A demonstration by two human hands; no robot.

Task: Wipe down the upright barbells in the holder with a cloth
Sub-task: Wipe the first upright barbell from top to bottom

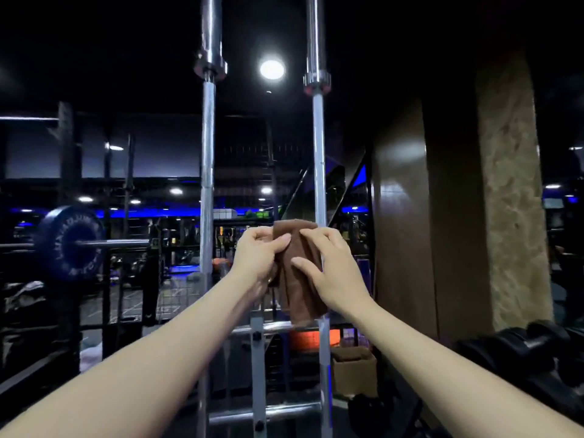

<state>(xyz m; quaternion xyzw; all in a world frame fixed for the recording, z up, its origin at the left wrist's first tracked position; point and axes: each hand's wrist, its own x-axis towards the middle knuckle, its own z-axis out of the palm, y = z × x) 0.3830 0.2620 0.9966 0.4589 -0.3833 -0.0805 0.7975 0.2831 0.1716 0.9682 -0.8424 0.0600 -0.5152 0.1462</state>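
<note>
Both arms are stretched out forward and up, bare forearms coming in from the bottom corners and meeting around chest height. The left hand (257, 257) has its fingers curled in, thumb laid across the front of a brown cloth (297, 273), pinching its left edge. The right hand (331, 270) sits just beside it, thumb pressed onto the middle of the cloth and fingers wrapping over its right edge, so both hands are gripping the same cloth. The knuckles of the two hands are near each other at the top, not quite touching.

The cloth is folded and hangs down between the hands, its lower end dropping below the wrists. It's right in front of the right barbell (319, 153), which runs straight up from behind the right hand's fingers; can't tell if the cloth is actually wrapped around the bar or just held against it. The left barbell (208, 153) stands upright well to the left of the left hand, untouched. Below the hands, the holder (257, 349) shows its silver crossbars and a bolted post.

Off past the left arm there's a loaded bar with a dark weight plate (71, 243).
</note>
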